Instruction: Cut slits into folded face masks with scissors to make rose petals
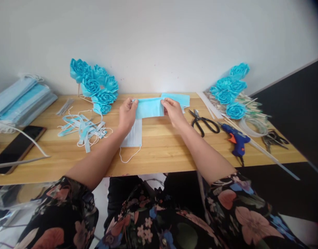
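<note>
A light blue piece of face mask fabric (pixel 150 108) is stretched level between my hands, above the middle of the table. My left hand (pixel 128 111) pinches its left end, and my right hand (pixel 172 110) pinches the right end. Below my left hand lies a face mask (pixel 133 135) with a white ear loop at its near end, partly covered by the hand and the fabric. Behind my right hand more blue fabric pieces (pixel 180 99) rest on the table. Black-handled scissors (pixel 203 122) lie just right of my right hand.
Blue fabric roses (pixel 91 86) stand at the back left, more roses (pixel 226 95) at the back right. Cut strips (pixel 83 128), a phone (pixel 17 147) and stacked masks (pixel 21 100) are on the left. A blue glue gun (pixel 235 138) and pliers (pixel 273 138) lie on the right.
</note>
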A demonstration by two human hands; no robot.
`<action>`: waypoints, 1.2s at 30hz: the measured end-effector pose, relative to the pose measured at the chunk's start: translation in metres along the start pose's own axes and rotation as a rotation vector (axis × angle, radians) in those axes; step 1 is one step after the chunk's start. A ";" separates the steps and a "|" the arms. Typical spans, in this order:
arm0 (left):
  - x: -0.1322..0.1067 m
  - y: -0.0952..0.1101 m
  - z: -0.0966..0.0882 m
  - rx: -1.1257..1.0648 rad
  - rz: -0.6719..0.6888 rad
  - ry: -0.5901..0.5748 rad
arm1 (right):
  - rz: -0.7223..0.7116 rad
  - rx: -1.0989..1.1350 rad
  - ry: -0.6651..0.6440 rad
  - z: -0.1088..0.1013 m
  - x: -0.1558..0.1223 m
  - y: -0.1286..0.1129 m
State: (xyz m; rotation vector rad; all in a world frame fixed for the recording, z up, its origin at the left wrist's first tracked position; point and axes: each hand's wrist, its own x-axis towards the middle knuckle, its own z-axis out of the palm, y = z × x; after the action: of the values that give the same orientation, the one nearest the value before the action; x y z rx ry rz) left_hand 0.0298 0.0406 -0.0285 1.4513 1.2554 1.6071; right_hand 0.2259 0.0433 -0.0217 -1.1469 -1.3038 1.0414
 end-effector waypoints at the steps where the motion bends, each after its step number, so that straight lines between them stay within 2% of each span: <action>1: -0.002 0.000 0.001 0.020 0.005 -0.005 | -0.037 -0.043 0.050 0.001 0.000 0.001; 5: -0.007 0.002 0.002 0.070 0.002 -0.001 | -0.181 -0.261 0.155 0.005 -0.004 0.003; 10: -0.003 0.005 -0.003 0.131 0.116 0.046 | -0.228 -0.398 0.197 0.010 -0.009 -0.002; 12: 0.001 0.003 -0.004 0.111 0.123 0.054 | -0.240 -0.416 0.202 0.011 -0.010 -0.004; 22: 0.007 0.004 -0.004 -0.123 -0.111 0.018 | -0.261 -0.454 0.219 0.018 -0.009 -0.005; 25: 0.004 0.004 -0.004 -0.119 -0.145 0.011 | -0.274 -0.450 0.209 0.015 -0.009 -0.003; 28: 0.001 0.003 -0.002 -0.167 -0.200 -0.056 | -0.282 -0.434 0.210 0.010 -0.008 0.000; 32: -0.002 0.002 0.001 -0.335 -0.218 -0.113 | -0.229 -0.375 0.218 0.005 -0.006 0.008; 36: -0.003 -0.001 0.001 -0.363 -0.237 -0.159 | -0.158 -0.299 0.197 0.007 -0.005 0.014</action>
State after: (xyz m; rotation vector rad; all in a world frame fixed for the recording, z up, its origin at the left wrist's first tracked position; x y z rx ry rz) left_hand 0.0316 0.0382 -0.0303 1.1334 0.9470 1.4397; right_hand 0.2200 0.0405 -0.0370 -1.3088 -1.3963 0.6142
